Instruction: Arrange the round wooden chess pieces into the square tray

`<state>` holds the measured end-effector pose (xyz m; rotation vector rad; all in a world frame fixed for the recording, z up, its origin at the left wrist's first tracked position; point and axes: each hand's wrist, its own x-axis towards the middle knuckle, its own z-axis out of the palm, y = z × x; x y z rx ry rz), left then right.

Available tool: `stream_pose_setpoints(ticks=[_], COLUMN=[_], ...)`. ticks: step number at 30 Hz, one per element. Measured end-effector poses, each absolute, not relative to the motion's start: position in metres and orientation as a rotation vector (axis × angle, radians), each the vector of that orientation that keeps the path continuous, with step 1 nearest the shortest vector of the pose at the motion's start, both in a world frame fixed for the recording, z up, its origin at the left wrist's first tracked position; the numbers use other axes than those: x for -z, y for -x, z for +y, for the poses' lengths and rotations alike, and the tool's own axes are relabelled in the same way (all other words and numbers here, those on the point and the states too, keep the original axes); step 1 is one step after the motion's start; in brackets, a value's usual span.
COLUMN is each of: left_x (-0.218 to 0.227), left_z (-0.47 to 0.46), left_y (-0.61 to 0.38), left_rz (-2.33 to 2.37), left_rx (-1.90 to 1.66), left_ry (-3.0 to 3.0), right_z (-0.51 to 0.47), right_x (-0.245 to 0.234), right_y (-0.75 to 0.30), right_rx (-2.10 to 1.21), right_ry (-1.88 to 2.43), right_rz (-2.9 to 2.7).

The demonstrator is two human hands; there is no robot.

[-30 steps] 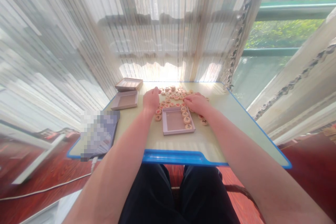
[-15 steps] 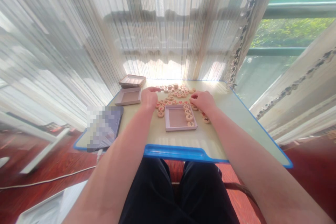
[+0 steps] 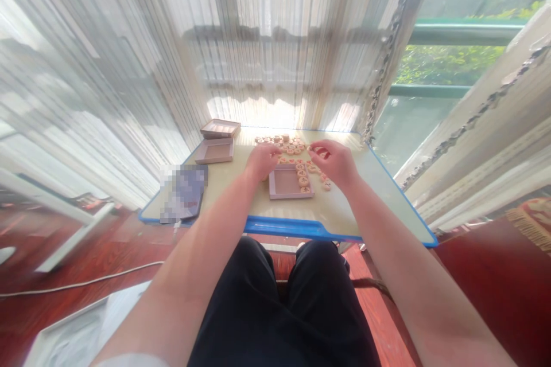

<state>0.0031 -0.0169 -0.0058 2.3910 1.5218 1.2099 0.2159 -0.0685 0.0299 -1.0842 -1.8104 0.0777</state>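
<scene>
A small shallow pale box [image 3: 282,183] lies in the middle of a cream table with a blue rim [image 3: 297,228]. A column of round wooden chess discs [image 3: 302,178] stands along the box's right inner side. Several more discs [image 3: 284,142] lie loose behind it. My left hand [image 3: 262,161] rests at the box's far left corner, fingers curled down among the loose discs. My right hand [image 3: 334,163] hovers at the box's far right, fingertips pinched around a disc with red marking [image 3: 321,152]. Two discs [image 3: 326,182] lie just right of the box.
Two open pale boxes [image 3: 214,151] [image 3: 220,128] sit at the table's back left. A dark flat device [image 3: 183,194] lies on the left edge. Sheer curtains [image 3: 267,69] hang right behind the table. A white cable [image 3: 86,284] runs over the red floor.
The view has pulled back and shifted. My left hand slid right to the box's corner with fingers curled. My right hand lifted from the discs and pinched its fingertips together.
</scene>
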Motion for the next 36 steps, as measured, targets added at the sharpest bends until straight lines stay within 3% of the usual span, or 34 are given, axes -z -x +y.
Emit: stream_pose_setpoints(ticks=[11, 27, 36], left_x=[0.01, 0.024, 0.016], left_z=[-0.02, -0.071, -0.086], left_y=[0.003, 0.008, -0.005], left_rz=[1.726, 1.873, 1.611], left_rx=[-1.424, -1.324, -1.273], left_ry=[-2.266, -2.1, -2.438], right_z=[-0.113, -0.117, -0.117], right_x=[0.006, 0.02, 0.018], right_y=[-0.221, -0.215, -0.216], right_rx=[-0.044, -0.115, -0.116], right_ry=[1.064, 1.112, 1.058], right_rz=[-1.746, -1.956, -2.059])
